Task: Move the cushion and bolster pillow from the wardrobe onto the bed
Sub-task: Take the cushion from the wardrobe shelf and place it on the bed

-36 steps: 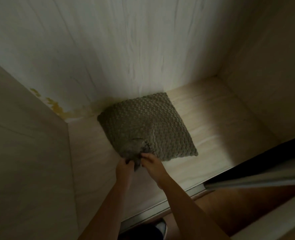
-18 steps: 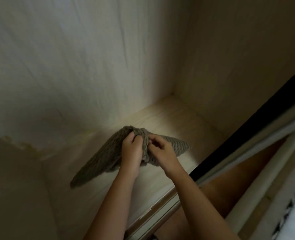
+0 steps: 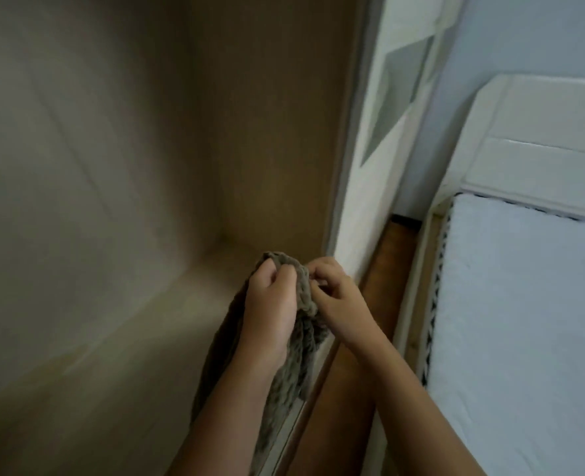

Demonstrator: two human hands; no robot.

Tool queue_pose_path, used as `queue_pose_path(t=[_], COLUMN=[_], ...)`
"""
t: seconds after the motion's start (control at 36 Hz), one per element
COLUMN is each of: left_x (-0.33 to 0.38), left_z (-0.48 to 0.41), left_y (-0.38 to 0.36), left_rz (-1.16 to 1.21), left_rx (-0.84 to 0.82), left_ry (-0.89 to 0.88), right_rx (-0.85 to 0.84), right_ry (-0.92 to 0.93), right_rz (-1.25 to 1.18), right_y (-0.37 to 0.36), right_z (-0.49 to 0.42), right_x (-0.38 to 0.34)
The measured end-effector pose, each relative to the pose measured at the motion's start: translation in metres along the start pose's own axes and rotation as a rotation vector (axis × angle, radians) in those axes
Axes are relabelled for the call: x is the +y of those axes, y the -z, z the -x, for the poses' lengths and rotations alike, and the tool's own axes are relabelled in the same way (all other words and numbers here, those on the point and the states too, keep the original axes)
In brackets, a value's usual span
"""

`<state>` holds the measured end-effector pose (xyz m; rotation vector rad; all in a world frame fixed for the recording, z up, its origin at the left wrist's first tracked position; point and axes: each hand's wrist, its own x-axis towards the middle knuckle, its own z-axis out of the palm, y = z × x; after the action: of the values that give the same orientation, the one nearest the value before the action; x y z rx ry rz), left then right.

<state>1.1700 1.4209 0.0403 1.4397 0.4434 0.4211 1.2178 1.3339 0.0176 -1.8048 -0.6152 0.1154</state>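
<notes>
Head camera, looking down and forward. My left hand (image 3: 270, 304) and my right hand (image 3: 339, 297) are together in the lower middle of the picture. Both are clenched round the bunched top corner of the cushion (image 3: 301, 348), a grey-green one with a knobbly knitted cover. The left hand's fingers curl over the fabric from the left and the right hand pinches it from the right.

The cushion hangs from that grip, clear of the wardrobe floor (image 3: 129, 372). It dangles at the front edge of the wardrobe (image 3: 95, 166), and my left forearm hides much of its lower part. The wardrobe fills the left half of the view with pale wood panels in dim light (the picture is a little blurred).

To the right, past the white wardrobe frame (image 3: 359, 187) and a strip of brown floor (image 3: 383, 269), lies the bed (image 3: 524, 338). Its pale blue mattress sits below a white headboard (image 3: 541, 125), just beside the wardrobe.

As I judge it, the task is in its early part. The cushion is lifted and is at the wardrobe opening, but it is not yet on the bed. I see no bolster pillow anywhere in this view, neither in the wardrobe nor on the bed, so that half of the job appears undone.
</notes>
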Motion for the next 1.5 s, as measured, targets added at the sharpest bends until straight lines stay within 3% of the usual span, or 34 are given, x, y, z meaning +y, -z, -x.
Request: queue_pose_path(t=[0.22, 0.47, 0.67, 0.86, 1.17, 1.5], left_x=[0.002, -0.009, 0.006, 0.017, 0.035, -0.021], left_z=[0.047, -0.008, -0.049, -0.061, -0.088, -0.133], left_y=[-0.093, -0.242, -0.324, -0.365, -0.394, -0.514], left_rz=[-0.005, 0.041, 0.121, 0.048, 0.048, -0.035], left_rx=[-0.324, -0.535, -0.751, -0.911, -0.971, -1.093], left_ry=[-0.100, -0.068, 0.094, 0.130, 0.075, 0.396], right_rx=[0.295, 0.550, 0.731, 0.893, 1.075, 1.208], right_ry=[0.003, -0.128, -0.171, -0.253, -0.266, -0.558], right_rz=[-0.095, -0.066, -0.067, 0.166, 0.381, 0.311], right_y=[0.082, 0.201, 0.280, 0.328, 0.362, 0.431], right_z=[0.053, 0.008, -0.031, -0.037, -0.043, -0.063], right_x=[0.013, 0.057, 0.069, 0.071, 0.063, 0.140])
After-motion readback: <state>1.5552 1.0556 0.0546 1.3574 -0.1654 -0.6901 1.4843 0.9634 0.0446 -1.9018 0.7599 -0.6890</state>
